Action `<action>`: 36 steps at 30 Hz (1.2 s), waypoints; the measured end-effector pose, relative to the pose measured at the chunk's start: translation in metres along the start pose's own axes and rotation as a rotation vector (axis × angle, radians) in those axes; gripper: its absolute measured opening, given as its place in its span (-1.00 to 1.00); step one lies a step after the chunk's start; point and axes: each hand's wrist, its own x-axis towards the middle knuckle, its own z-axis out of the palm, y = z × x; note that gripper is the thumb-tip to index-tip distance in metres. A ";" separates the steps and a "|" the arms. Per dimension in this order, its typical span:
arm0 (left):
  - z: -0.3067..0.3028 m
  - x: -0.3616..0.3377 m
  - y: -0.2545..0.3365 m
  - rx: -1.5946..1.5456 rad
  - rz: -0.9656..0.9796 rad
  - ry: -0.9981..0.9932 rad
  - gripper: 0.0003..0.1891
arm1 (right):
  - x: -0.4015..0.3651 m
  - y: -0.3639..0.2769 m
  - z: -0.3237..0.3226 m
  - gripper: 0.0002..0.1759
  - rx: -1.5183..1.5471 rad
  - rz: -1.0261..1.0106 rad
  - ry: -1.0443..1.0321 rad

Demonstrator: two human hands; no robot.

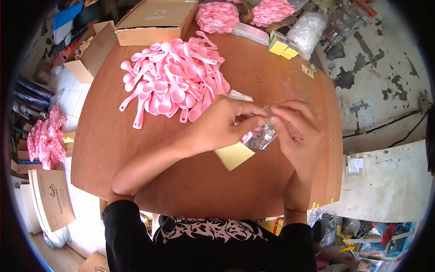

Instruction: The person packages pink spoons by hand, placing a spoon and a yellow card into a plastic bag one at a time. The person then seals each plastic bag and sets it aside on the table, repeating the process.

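Observation:
My left hand (224, 122) and my right hand (299, 124) meet above the table, thumbs and fingers pinched together. Between their fingertips is the top of a small clear plastic bag (265, 138), hanging with something dark and printed in or behind it. A tiny yellowish piece shows at the fingertips; I cannot make out what it is. Below my left hand lies a yellow sheet of paper (234, 156), with a bit of pink beside it partly hidden by my fingers. A large heap of pink plastic spoons (176, 88) lies just beyond my left hand.
The brown table (217, 192) carries a cardboard box (156, 22) at the back left. Bags of pink spoons (217, 17), yellow small boxes (283, 44) and a clear plastic bundle (307, 34) stand along the back. An open carton (93, 50) is at the left.

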 end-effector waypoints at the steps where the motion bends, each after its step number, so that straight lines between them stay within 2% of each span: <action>1: 0.002 -0.001 0.004 -0.001 0.001 -0.007 -0.78 | -0.001 -0.001 -0.001 -0.81 -0.004 0.004 0.004; 3: 0.003 -0.004 0.014 0.231 -0.025 -0.057 -0.76 | -0.003 -0.006 -0.004 -0.77 -0.211 -0.161 -0.058; 8: 0.011 -0.011 0.023 0.302 0.075 -0.132 -0.60 | -0.011 -0.017 -0.009 -0.87 -0.508 -0.354 -0.092; 11: 0.014 -0.015 0.028 0.433 0.026 -0.222 -0.59 | -0.016 -0.028 -0.013 -0.86 -0.578 -0.351 -0.143; 13: 0.016 -0.015 0.027 0.452 0.091 -0.244 -0.59 | -0.019 -0.023 -0.015 -0.83 -0.539 -0.324 -0.101; 15: 0.018 -0.016 0.029 0.322 0.169 -0.140 -0.61 | -0.021 -0.017 -0.019 -0.80 -0.172 -0.185 0.055; 17: 0.019 -0.018 0.027 0.280 0.176 -0.143 -0.64 | -0.025 -0.012 -0.027 -0.77 -0.085 -0.134 0.086; 19: 0.021 -0.018 0.021 0.236 0.184 -0.149 -0.67 | -0.028 -0.003 -0.038 -0.78 0.218 0.100 0.333; 20: 0.022 -0.018 0.017 0.151 0.157 -0.096 -0.68 | -0.026 0.003 -0.048 -0.78 0.212 0.101 0.338; 21: 0.023 -0.017 0.016 0.068 0.130 -0.043 -0.70 | -0.021 0.009 -0.058 -0.77 0.341 0.143 0.393; 22: 0.021 -0.016 0.025 0.064 0.075 -0.028 -0.69 | -0.018 0.012 -0.064 -0.76 0.472 0.183 0.447; 23: 0.022 -0.015 0.021 0.065 0.078 -0.030 -0.69 | -0.019 0.009 -0.066 -0.76 0.470 0.180 0.449; 25: 0.024 -0.011 0.015 0.060 -0.002 -0.027 -0.67 | -0.023 -0.003 -0.068 -0.78 0.190 0.008 0.106; 26: 0.025 -0.012 0.016 0.073 -0.041 -0.042 -0.64 | -0.024 -0.008 -0.063 -0.78 0.190 0.010 0.106; 28: 0.027 -0.013 0.017 0.096 -0.028 -0.054 -0.62 | -0.024 -0.018 -0.045 -0.79 -0.116 -0.202 -0.033; 29: 0.027 -0.014 0.017 0.120 -0.013 -0.062 -0.59 | -0.026 -0.021 -0.040 -0.79 -0.116 -0.198 -0.032; 31: 0.029 -0.015 0.017 0.186 -0.012 -0.069 -0.56 | -0.030 -0.022 -0.031 -0.79 -0.302 -0.166 0.003; 36: 0.029 -0.017 0.017 0.285 0.024 -0.108 -0.53 | -0.027 -0.022 -0.024 -0.79 -0.368 -0.231 0.012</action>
